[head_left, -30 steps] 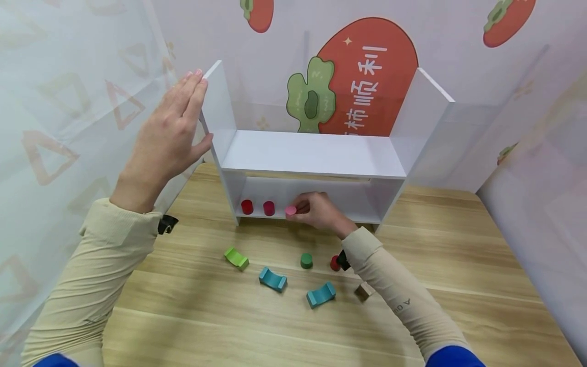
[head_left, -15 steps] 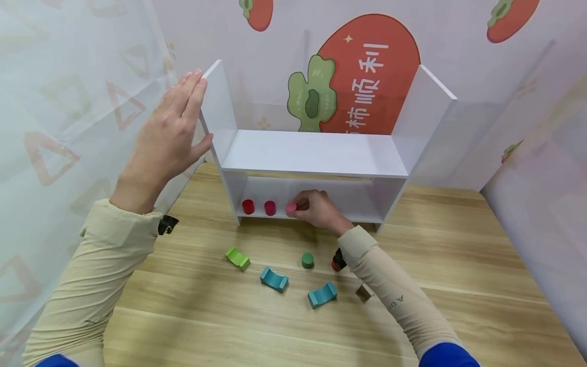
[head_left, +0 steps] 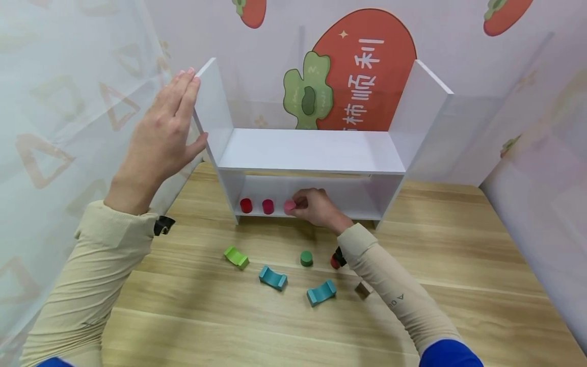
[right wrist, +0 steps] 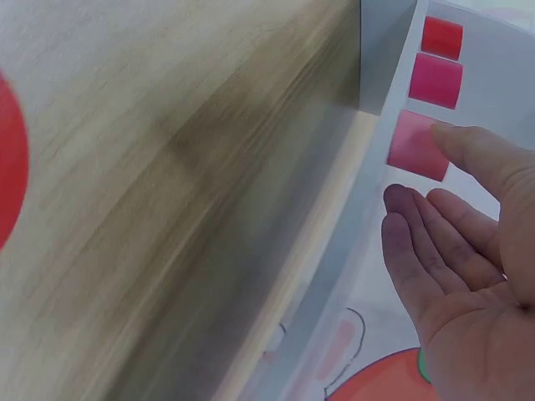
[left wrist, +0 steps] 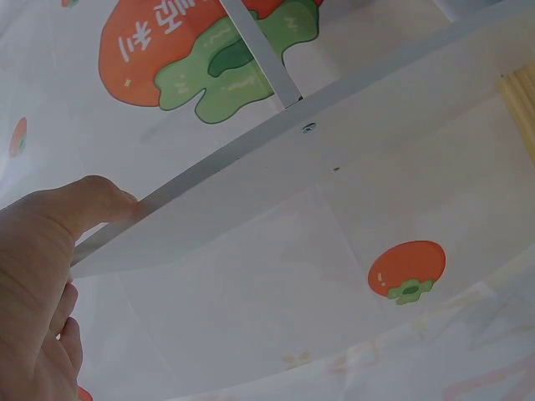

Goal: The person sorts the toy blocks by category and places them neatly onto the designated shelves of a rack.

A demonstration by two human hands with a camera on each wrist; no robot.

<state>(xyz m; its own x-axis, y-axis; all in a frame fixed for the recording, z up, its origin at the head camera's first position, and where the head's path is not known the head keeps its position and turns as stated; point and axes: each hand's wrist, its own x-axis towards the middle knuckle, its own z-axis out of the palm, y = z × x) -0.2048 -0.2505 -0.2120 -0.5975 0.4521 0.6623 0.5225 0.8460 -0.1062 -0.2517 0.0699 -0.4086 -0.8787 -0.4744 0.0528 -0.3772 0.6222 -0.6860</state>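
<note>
A pink cylindrical block (head_left: 288,206) stands near the front edge of the lower shelf board. My right hand (head_left: 316,208) pinches it with the thumb in front; the index fingertip is mostly hidden. In the right wrist view the thumb lies against the pink block (right wrist: 414,149), and the other visible fingers stay apart from it. To its left are a magenta cylinder (head_left: 268,206) and a red cylinder (head_left: 246,205), forming a row. My left hand (head_left: 158,135) rests with straight fingers against the left side panel of the white shelf (head_left: 302,150).
On the wooden table (head_left: 206,316) before the shelf lie a lime curved block (head_left: 236,258), two teal curved blocks (head_left: 273,278), a green cylinder (head_left: 306,258) and a brown block (head_left: 364,290). Another red cylinder (head_left: 335,262) is partly covered by the right wrist's black strap.
The pink block has gone from slightly tilted to upright on the shelf board, with my right hand still at it. The left hand keeps its place on the panel.
</note>
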